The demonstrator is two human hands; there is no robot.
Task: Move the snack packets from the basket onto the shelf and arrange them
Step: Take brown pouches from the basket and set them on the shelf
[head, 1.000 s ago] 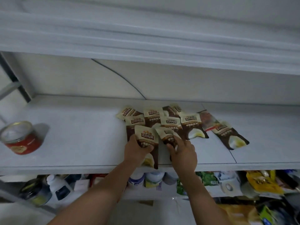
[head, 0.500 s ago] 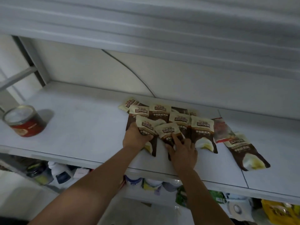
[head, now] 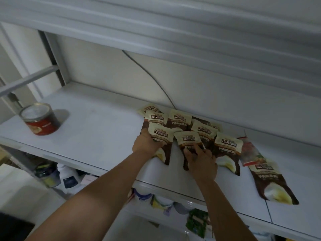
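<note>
Head view, left hand (head: 147,145): fingers curl round the front-left snack packet (head: 160,136) on the shelf (head: 95,136).
Head view, right hand (head: 202,160): near-straight fingers press the middle snack packet (head: 187,139).
Axis: both packets lie front-to-back, tops beyond the fingertips.

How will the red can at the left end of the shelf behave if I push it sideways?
The red can looks squat and stands upright, so it would probably slide on the smooth shelf rather than tip. Its round wall means it could roll if knocked over. It looks rigid, not floppy.
</note>
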